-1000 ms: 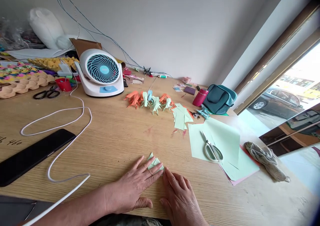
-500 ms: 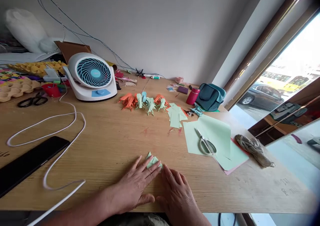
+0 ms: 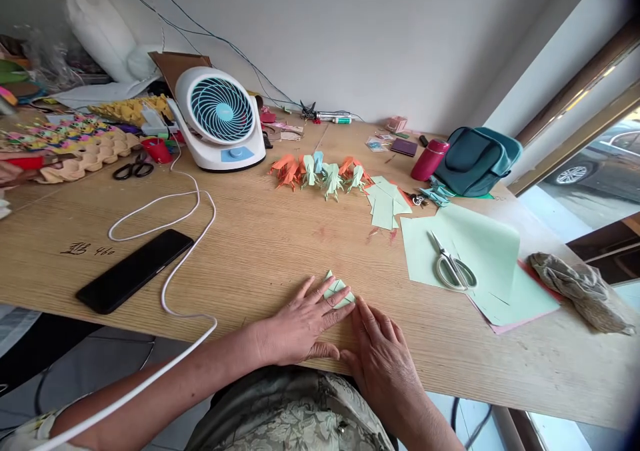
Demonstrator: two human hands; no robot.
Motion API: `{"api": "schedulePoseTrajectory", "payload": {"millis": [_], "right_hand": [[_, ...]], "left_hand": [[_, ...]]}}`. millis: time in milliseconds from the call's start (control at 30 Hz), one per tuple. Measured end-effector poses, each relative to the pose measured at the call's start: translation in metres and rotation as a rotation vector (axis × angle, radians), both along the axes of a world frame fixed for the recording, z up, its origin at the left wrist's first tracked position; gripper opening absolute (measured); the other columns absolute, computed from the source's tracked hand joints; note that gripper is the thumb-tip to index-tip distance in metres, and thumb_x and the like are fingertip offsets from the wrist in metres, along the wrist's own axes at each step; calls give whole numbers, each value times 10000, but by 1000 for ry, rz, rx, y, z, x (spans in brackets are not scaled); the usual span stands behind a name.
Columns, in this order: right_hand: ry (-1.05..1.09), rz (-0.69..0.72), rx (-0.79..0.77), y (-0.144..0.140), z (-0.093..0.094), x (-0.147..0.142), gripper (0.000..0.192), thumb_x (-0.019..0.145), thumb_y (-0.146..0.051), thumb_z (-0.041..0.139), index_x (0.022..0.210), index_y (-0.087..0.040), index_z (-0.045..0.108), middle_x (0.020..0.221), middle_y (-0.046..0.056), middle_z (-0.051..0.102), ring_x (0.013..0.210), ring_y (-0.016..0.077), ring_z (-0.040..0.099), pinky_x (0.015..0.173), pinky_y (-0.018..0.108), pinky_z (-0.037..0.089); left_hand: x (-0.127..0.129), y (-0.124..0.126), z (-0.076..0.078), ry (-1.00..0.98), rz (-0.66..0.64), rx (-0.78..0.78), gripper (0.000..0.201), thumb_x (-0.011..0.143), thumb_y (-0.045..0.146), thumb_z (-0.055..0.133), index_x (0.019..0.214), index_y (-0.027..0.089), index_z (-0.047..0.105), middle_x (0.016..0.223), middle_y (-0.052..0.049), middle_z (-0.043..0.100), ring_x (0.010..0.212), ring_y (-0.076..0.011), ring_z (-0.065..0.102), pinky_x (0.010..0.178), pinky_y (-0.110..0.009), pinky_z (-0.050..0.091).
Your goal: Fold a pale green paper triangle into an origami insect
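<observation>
Near the table's front edge lies a small folded piece of pale green paper. My left hand rests flat on it, fingers spread over the paper and thumb pointing toward my other hand. My right hand lies at the paper's right corner, its fingers stretched out and its fingertips touching the edge. Part of the paper is hidden under my left fingers. Beyond my hands stands a row of folded paper figures, among them a green one and an orange one. Cut green paper strips lie beside them.
Scissors lie on green paper sheets to the right, near a crumpled brown bag. A pink bottle leans by a teal bag. Leftward are a fan, phone, white cable and another person's hand.
The view has turned left and tilted down, so things appear shifted right and upward. Another person's hand now shows at far left. My hands keep the same pose on the folded paper.
</observation>
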State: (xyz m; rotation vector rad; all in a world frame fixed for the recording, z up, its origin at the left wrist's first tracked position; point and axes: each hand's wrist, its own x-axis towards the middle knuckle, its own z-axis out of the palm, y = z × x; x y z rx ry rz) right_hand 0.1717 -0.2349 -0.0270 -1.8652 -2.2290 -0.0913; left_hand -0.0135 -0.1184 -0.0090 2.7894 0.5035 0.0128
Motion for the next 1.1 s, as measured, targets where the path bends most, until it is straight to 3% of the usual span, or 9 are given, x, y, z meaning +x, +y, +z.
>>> {"api": "schedulePoseTrajectory", "payload": {"millis": [167,300,400,500,667,867,967,1033,1100], "right_hand": [[-3,-52,63,-5,-12,-4,557,947,-302,490,1449,-67,436,1507,173,441,1319,331,413,1066,474,381],[-6,-102,105,-8,-22,-11,608,957,-289,451,1511,-77,320,1539,178,395,1381,330,361,1092,490,337],[-11,-119,136,-9,-25,-15,660,958,-297,444,1539,-67,233,1544,198,378,1387,345,358,1089,509,326],[3,-134,144,-10,-26,-17,677,961,-291,427,1553,-75,178,1552,199,363,1389,347,365,1091,515,322],[120,-106,165,-13,-23,-15,630,966,-297,439,1538,-132,232,1530,196,396,1369,342,405,1087,523,338],[810,-170,24,1,0,13,442,984,-410,447,1379,-212,435,1172,114,677,1035,235,655,859,359,527],[1056,-155,-184,26,17,27,388,957,-524,471,1074,-189,628,877,63,694,787,194,639,691,287,502],[1129,-127,-292,44,26,31,466,919,-594,495,752,-178,625,674,32,627,647,165,574,611,269,454],[1189,-100,-364,60,31,30,509,869,-634,542,661,-173,607,618,30,610,594,154,549,585,269,435]], "left_hand": [[-1,0,1,-98,145,18,812,941,648,369,1579,219,109,1627,-104,218,1496,-344,127,1185,-524,140],[7,1,-2,-175,542,80,628,919,524,545,1426,177,416,1389,-145,499,1246,-318,459,1020,-455,391],[17,3,-1,-156,652,97,470,810,468,715,1153,181,568,1148,-110,578,1072,-308,532,899,-442,450],[26,7,1,-216,666,14,389,746,359,789,993,193,539,1062,-76,593,1018,-279,563,871,-409,460],[37,18,3,-439,702,-454,412,728,164,750,1007,219,452,809,34,628,749,-169,618,698,-279,455],[40,44,10,-571,521,-820,377,715,177,737,1031,174,532,744,38,624,682,-119,579,644,-229,426],[42,58,15,-576,367,-945,383,714,231,761,1032,152,564,751,28,618,675,-104,562,636,-219,415],[45,64,19,-619,342,-1012,405,707,269,785,1032,143,578,751,24,607,686,-102,557,658,-225,423],[49,68,20,-690,371,-1073,421,689,311,811,1006,138,596,749,22,596,700,-104,556,687,-235,433]]}}
